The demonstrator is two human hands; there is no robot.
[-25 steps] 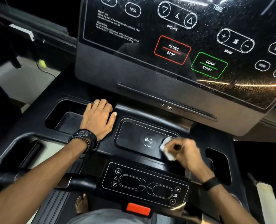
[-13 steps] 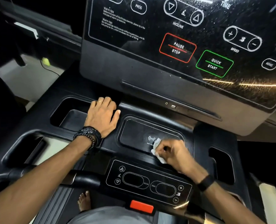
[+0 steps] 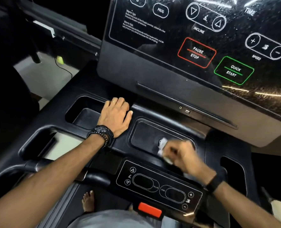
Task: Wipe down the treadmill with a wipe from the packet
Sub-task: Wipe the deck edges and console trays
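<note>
While the left hand (image 3: 115,115) rests flat, fingers together, beside the left cup holder (image 3: 85,112), the right hand (image 3: 184,155) pinches a crumpled white wipe (image 3: 162,145) against the treadmill's (image 3: 123,71) charging pad (image 3: 146,135).

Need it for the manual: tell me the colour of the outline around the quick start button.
Green, on the quick start button, head view.
</note>
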